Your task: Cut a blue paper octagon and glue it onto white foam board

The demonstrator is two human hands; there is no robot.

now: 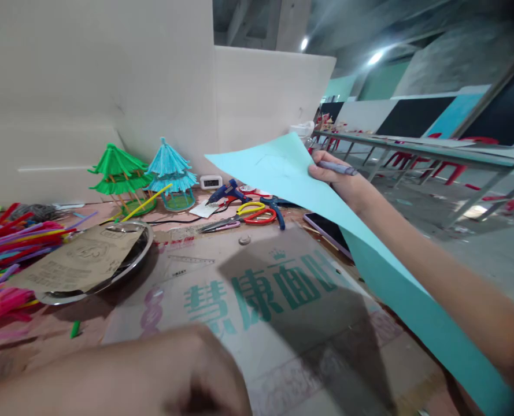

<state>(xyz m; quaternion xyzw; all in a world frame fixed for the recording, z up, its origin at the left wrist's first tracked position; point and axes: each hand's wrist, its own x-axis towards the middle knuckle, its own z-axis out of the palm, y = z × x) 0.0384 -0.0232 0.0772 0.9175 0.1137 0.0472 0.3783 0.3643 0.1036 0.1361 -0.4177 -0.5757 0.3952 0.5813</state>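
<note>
My right hand [341,184] is raised at the right, gripping a large light-blue paper sheet [326,214] and a grey pen [337,168] together. The sheet slants from upper middle down to the lower right corner and throws a shadow on the flattened cardboard [257,312] with green characters. My left hand [196,375] sits very close to the camera at the bottom, blurred and curled; whether it holds anything is hidden.
Scissors with yellow, red and blue handles [250,215] and a blue glue gun [226,192] lie at the back. Green [118,176] and blue [171,173] paper pagodas stand by the wall. A metal bowl [104,260] holds cardboard; coloured straws [9,248] lie left. A phone [328,230] lies under the sheet.
</note>
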